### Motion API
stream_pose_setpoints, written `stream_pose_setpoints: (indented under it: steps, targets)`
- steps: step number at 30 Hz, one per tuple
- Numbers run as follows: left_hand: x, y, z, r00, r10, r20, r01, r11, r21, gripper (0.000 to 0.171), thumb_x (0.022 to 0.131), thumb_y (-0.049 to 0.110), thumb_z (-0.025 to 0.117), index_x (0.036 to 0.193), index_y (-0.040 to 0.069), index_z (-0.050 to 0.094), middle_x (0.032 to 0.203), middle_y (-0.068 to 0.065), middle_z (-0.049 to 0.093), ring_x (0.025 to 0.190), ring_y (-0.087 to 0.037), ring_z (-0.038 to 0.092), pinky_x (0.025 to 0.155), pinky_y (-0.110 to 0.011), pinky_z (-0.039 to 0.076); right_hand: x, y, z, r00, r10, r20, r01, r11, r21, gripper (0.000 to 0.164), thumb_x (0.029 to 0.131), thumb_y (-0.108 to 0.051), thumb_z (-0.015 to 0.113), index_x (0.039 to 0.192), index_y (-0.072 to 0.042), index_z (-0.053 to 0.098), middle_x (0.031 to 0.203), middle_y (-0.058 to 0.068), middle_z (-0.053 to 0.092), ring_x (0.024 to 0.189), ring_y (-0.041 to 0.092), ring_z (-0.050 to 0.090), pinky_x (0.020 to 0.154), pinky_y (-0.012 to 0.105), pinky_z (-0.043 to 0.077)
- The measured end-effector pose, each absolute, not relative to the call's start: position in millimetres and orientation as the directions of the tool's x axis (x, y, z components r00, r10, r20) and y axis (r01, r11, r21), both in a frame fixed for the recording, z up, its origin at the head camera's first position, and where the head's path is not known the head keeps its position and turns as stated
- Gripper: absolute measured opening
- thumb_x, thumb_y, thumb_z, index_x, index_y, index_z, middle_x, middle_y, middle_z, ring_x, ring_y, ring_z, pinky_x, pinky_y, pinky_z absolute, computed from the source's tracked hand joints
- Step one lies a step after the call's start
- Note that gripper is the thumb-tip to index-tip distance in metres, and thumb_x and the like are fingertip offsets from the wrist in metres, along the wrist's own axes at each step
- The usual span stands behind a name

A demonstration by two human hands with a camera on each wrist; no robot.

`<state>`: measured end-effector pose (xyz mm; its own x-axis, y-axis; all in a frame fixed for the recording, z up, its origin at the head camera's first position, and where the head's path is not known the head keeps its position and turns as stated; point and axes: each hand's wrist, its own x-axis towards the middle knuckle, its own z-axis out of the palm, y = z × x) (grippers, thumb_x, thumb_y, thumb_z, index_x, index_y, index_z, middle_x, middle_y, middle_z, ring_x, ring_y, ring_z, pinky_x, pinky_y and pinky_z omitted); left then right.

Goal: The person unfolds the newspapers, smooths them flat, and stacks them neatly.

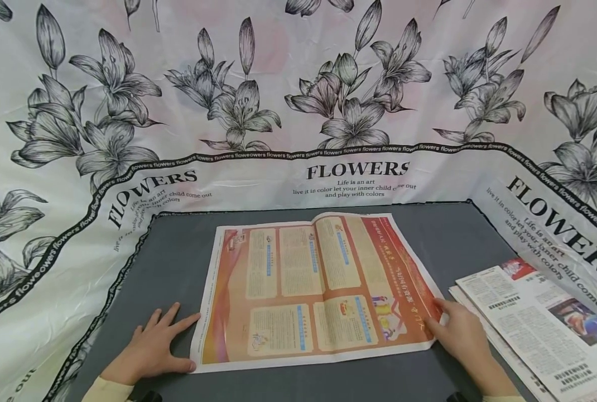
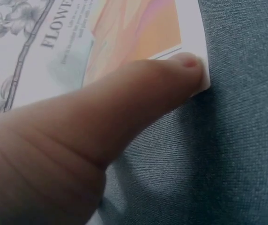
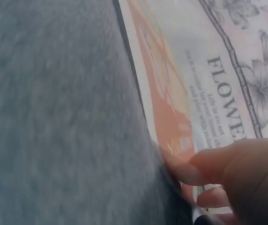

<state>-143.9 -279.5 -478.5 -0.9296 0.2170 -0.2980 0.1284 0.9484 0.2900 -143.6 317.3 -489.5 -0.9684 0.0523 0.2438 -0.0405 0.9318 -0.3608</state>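
Note:
An orange and red printed newspaper sheet (image 1: 288, 301) lies spread on the grey surface, with a fold line running down its middle. My left hand (image 1: 150, 346) rests at its near left corner, fingers spread. In the left wrist view, the thumb (image 2: 171, 70) lies over the white corner of the newspaper. On the opposite side, my right hand (image 1: 459, 332) pinches the right edge near the front corner, where the sheet lifts slightly. The right wrist view shows the thumb (image 3: 195, 173) on top of the printed edge and other fingers below it.
A stack of other newspapers (image 1: 539, 324) lies to the right, close beside my right forearm. The grey cloth (image 1: 173, 251) is bordered at the back and sides by a white sheet (image 1: 258, 184) printed with flowers and lettering.

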Motion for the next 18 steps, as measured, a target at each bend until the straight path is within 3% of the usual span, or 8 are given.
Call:
stream_pose_setpoints:
  steps: [8,11,16,18]
  targets:
    - [-146.6,-282.6,-480.4,-0.925,0.204,-0.32,0.098,0.943,0.317,0.103,0.068,0.062,0.086,0.154,0.021,0.047,0.16,-0.035,0.028,0.138,-0.074,0.021,0.091,-0.09,0.028,-136.0,328.7,-494.5,-0.964,-0.053,0.262,-0.104,0.977,-0.185,0.039,0.077,-0.026,0.083,0.101,0.003,0.078,0.11,0.034,0.069,0.099,0.054,0.064,0.087,0.064,0.05]
    - [-147.8,-282.9,-480.1,-0.927,0.213,-0.308,0.112,0.943,0.315,0.103,0.068,0.063,0.086,0.153,0.02,0.048,0.16,-0.036,0.029,0.138,-0.074,0.023,0.092,-0.089,0.028,-137.7,329.0,-491.4,-0.961,-0.063,0.268,-0.104,0.984,-0.142,0.038,0.076,-0.028,0.083,0.1,0.0,0.079,0.11,0.03,0.07,0.1,0.051,0.064,0.081,0.065,0.049]
    - [-153.2,-270.6,-472.5,-0.951,0.261,-0.165,0.194,0.921,0.338,0.102,0.069,0.064,0.084,0.152,0.017,0.05,0.158,-0.037,0.033,0.138,-0.071,0.028,0.096,-0.086,0.029,-150.3,315.8,-477.8,-0.968,-0.058,0.243,-0.103,0.979,-0.176,0.059,0.078,-0.035,0.083,0.121,0.002,0.071,0.124,0.037,0.061,0.112,0.057,0.058,0.087,0.072,0.045]
    - [-161.1,-251.1,-464.3,-0.953,0.291,-0.088,0.246,0.909,0.338,0.102,0.069,0.062,0.085,0.152,0.015,0.05,0.158,-0.036,0.034,0.139,-0.07,0.029,0.098,-0.086,0.029,-160.6,298.5,-469.9,-0.962,-0.112,0.251,-0.165,0.966,-0.201,0.072,0.078,-0.041,0.084,0.132,0.003,0.064,0.131,0.04,0.057,0.119,0.059,0.056,0.094,0.072,0.044]
